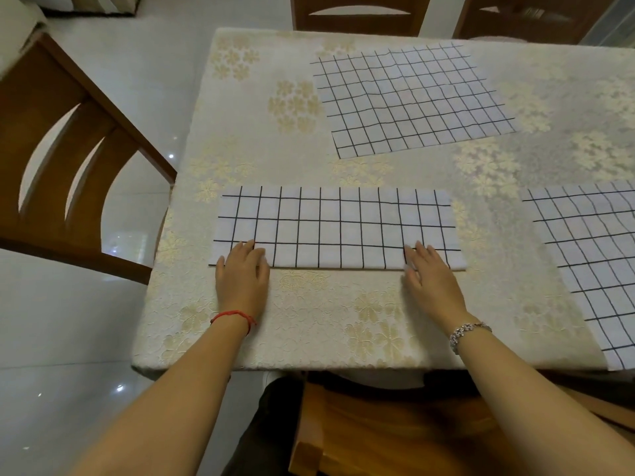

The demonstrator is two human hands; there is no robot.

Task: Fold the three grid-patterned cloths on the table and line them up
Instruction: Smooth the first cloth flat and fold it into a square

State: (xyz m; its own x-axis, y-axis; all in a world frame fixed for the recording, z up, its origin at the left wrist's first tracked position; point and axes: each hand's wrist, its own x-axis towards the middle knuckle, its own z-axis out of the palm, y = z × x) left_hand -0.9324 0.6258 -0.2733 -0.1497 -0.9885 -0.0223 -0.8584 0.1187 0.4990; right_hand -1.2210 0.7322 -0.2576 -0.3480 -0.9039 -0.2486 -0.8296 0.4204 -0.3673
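A white cloth with a black grid [338, 228] lies folded into a long strip near the table's front edge. My left hand [242, 274] rests flat on its near left corner, fingers straight. My right hand [429, 273] rests flat on its near right corner in the same way. A second grid cloth [412, 97] lies spread flat at the back of the table. A third grid cloth [591, 255] lies spread at the right, partly out of view and hanging over the front edge.
The table [309, 159] wears a cream cloth with gold flowers. A wooden chair [68, 156] stands at its left side, two more chairs [360, 12] at the far side. A wooden seat [378, 424] is below the front edge.
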